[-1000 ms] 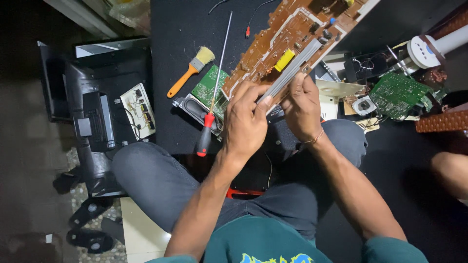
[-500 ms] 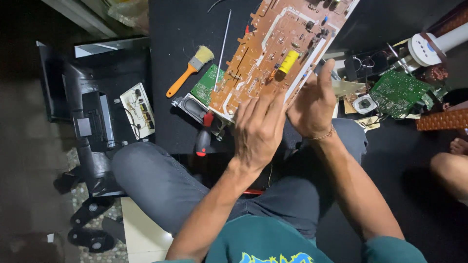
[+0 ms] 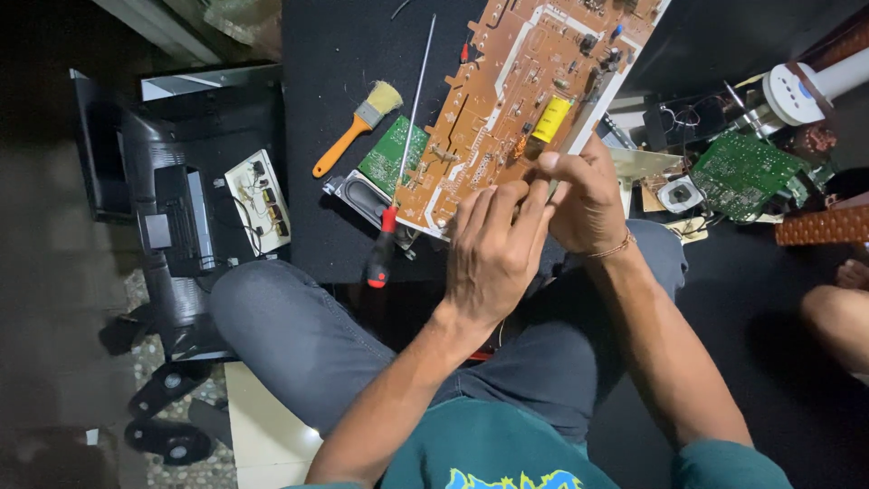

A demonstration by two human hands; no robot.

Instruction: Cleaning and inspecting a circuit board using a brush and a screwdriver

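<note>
The large brown circuit board with a yellow block component (image 3: 525, 100) slants from near-left to far-right, just beyond both hands. The left hand (image 3: 493, 258) and right hand (image 3: 584, 199) both grip its near edge, the right farther along.

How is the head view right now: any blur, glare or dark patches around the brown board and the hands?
Head view: the brown circuit board is evenly lit and sharp, no glare; the left hand and right hand show only slight softness at the fingertips; the left edge around the black casing sinks into deep shadow, and the lower right floor is dark too.
</note>
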